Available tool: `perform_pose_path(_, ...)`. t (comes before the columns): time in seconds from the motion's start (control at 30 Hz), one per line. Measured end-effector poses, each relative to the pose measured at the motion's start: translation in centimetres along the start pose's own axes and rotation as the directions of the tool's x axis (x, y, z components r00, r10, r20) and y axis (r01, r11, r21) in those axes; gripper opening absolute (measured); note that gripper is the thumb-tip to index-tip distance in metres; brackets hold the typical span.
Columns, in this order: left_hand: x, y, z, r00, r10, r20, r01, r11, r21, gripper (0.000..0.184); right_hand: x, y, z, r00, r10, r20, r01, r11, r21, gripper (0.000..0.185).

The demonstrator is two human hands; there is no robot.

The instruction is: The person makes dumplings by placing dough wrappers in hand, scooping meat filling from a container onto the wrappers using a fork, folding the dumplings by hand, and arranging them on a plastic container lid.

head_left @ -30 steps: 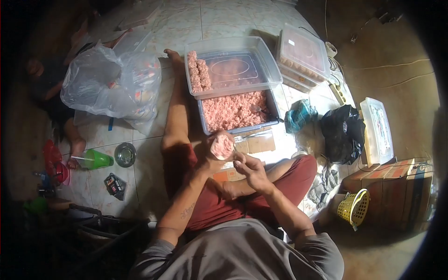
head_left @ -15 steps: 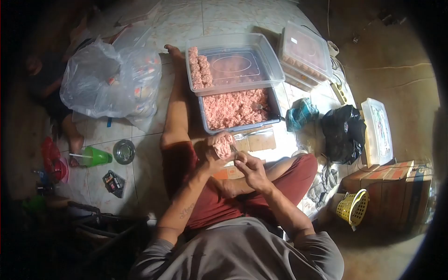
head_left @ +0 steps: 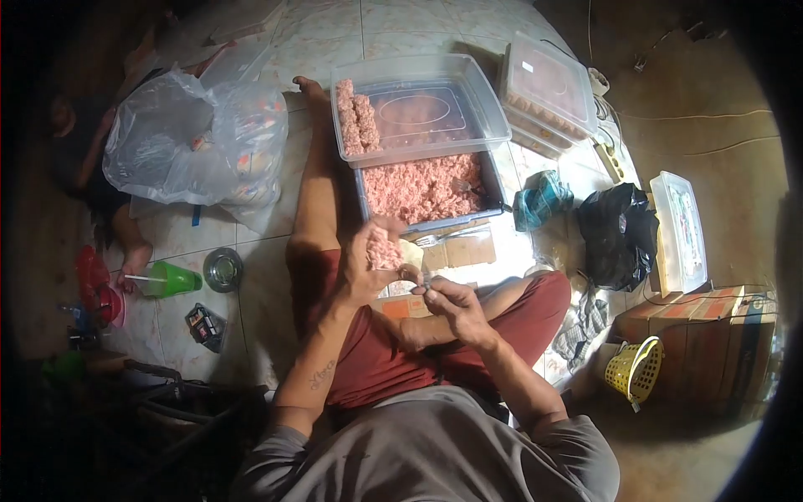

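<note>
The left grip (head_left: pixel 364 263) is curled around a portion of pink mince (head_left: pixel 383 251) edged by a pale wrapper (head_left: pixel 411 253), above the person's lap; the right grip pinches (head_left: pixel 456 308) a slim object (head_left: pixel 427 279) too small to identify, beside the left fingertips. Beneath spreads a pale tiled floor (head_left: pixel 401 33), bright ahead, the room dark at its edges. A fork (head_left: pixel 452 237) lies on cardboard (head_left: pixel 470 251) just ahead; a black bag (head_left: pixel 619 238) and yellow basket (head_left: pixel 634 372) sit rightward, a green cup (head_left: pixel 174 279) leftward. Beyond the fork, a blue-grey tub (head_left: pixel 435 223) holds loose mince (head_left: pixel 410 188), partly covered by a clear tray (head_left: pixel 481 113) with two mince rows (head_left: pixel 360 121) along its left side.
</note>
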State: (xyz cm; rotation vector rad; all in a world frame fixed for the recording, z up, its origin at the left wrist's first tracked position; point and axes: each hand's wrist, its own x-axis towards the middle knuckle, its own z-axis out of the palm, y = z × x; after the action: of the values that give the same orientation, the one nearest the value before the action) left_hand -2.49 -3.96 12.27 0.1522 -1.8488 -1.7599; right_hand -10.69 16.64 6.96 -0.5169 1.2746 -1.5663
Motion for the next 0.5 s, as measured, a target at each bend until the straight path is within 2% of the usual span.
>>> perform_pose_path(0.03, -0.2, -1.3, 0.4, 0.998, -0.046, 0.041, 0.047, 0.999, -0.022, 0.046, 0.9, 1.0, 0.8, 0.982, -0.179, -0.061, 0.168, 0.974, -0.151, 0.018)
perform_pose_path(0.07, -0.7, -2.4, 0.8, 0.996, 0.043, 0.081, -0.055, 0.986, 0.159, 0.035, 1.4, 1.8, 1.3, 0.93, -0.356, -0.091, 0.313, 0.898, -0.308, 0.018)
perform_pose_path(0.1, -0.9, -2.9, 1.2, 0.999, 0.038, 0.013, -0.04, 0.98, 0.195, 0.036, 1.8, 0.8, 1.9, 0.847, -0.525, -0.083, 0.412, 0.747, -0.521, 0.014)
perform_pose_path(0.13, -0.9, -3.0, 1.5, 0.998, 0.038, -0.059, -0.023, 0.972, 0.232, 0.037, 1.7, -0.7, 2.3, 0.849, -0.522, -0.077, 0.412, 0.748, -0.52, 0.014)
perform_pose_path(0.2, -1.0, -2.7, 2.0, 0.991, -0.007, -0.133, 0.039, 0.97, 0.238, 0.04, 1.0, -3.3, 2.5, 0.908, -0.397, -0.134, 0.171, 0.644, -0.746, 0.015)
perform_pose_path(0.27, -1.1, -1.9, 1.4, 0.977, -0.054, -0.207, 0.104, 0.966, 0.238, 0.043, 0.0, -3.5, 1.5, 0.918, -0.371, -0.141, 0.17, 0.689, -0.705, 0.016)
perform_pose_path(0.33, -1.1, -0.6, -0.1, 0.996, -0.053, -0.074, 0.056, 0.998, 0.033, 0.05, -1.0, -2.8, 0.6, 0.97, -0.207, -0.124, 0.119, 0.857, -0.502, 0.018)
perform_pose_path(0.37, -0.8, -0.1, 0.1, 0.992, -0.002, -0.125, 0.01, 0.998, 0.063, 0.049, -1.1, -1.9, 0.7, 0.98, -0.131, -0.152, 0.083, 0.954, -0.288, 0.016)
perform_pose_path(0.4, -1.1, -0.8, -0.1, 0.992, -0.002, -0.129, 0.01, 0.998, 0.064, 0.049, -0.7, -1.2, 0.8, 0.98, -0.13, -0.148, 0.083, 0.954, -0.289, 0.016)
perform_pose_path(0.47, -1.3, -2.9, -0.1, 0.994, -0.071, 0.086, 0.049, 0.971, 0.234, 0.057, 0.2, -0.3, 1.5, 0.92, -0.391, -0.024, 0.312, 0.769, -0.557, 0.017)
perform_pose_path(0.5, -1.4, -2.8, 0.8, 0.996, -0.071, 0.053, 0.039, 0.888, 0.459, 0.065, 0.9, -1.0, 3.3, 0.865, -0.489, -0.116, 0.348, 0.75, -0.563, 0.019)
